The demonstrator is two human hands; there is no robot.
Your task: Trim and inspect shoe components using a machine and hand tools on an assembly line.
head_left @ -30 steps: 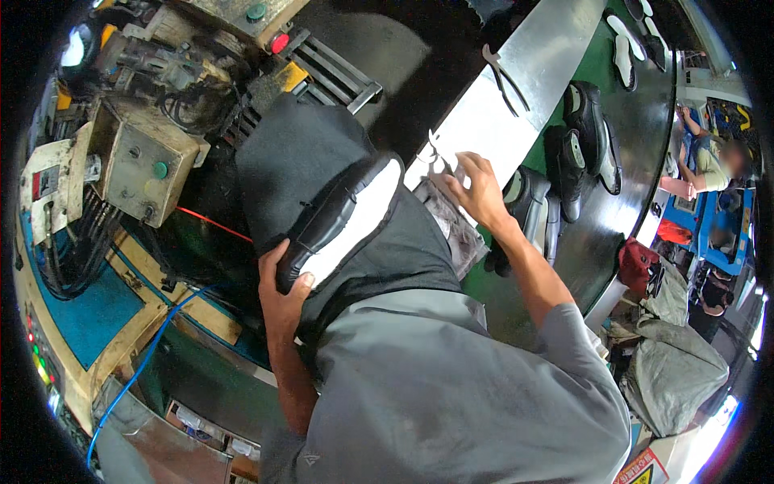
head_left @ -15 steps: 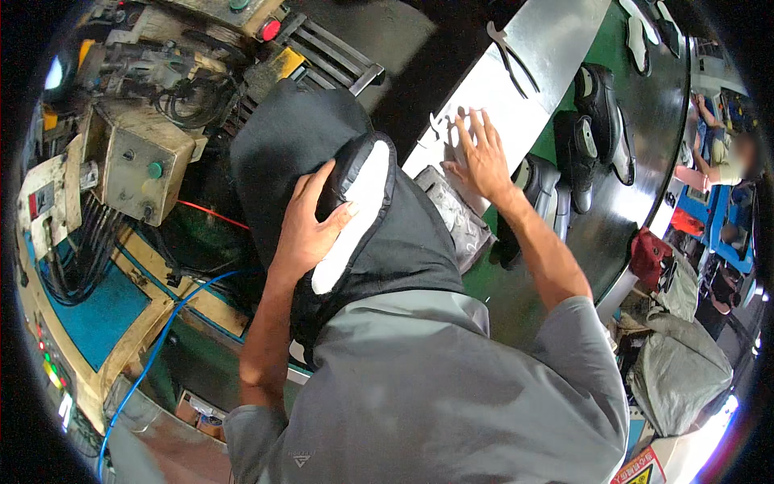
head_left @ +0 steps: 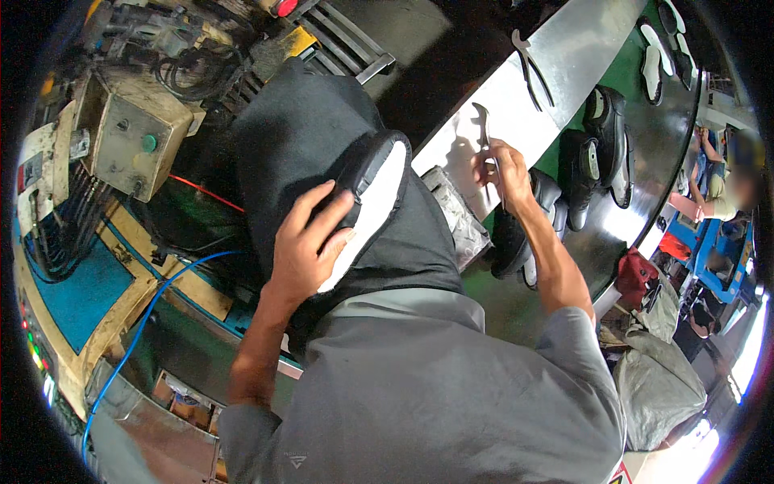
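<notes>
A black shoe with a white underside [head_left: 379,198] lies across my lap, underside up. My left hand [head_left: 302,246] is closed on its near left part, fingers over the black side and thumb on the white. Over the metal bench, my right hand [head_left: 512,173] grips a metal open-end wrench [head_left: 483,121], its jaw pointing away from me. Farther along the bench lie steel pincers [head_left: 521,50] with long curved handles. A grey crumpled bag-like piece [head_left: 458,216] sits between my lap and the bench.
Several black shoes [head_left: 606,113] stand on the dark curved conveyor [head_left: 641,169] at right, with white-soled ones farther off. At left are a machine control box [head_left: 133,145] with a green button and a blue hose [head_left: 145,327]. Another person [head_left: 721,189] is at far right.
My right hand, spread flat over the bench before, has closed around the wrench and lifted it. My left hand keeps its hold on the shoe. The view has shifted slightly.
</notes>
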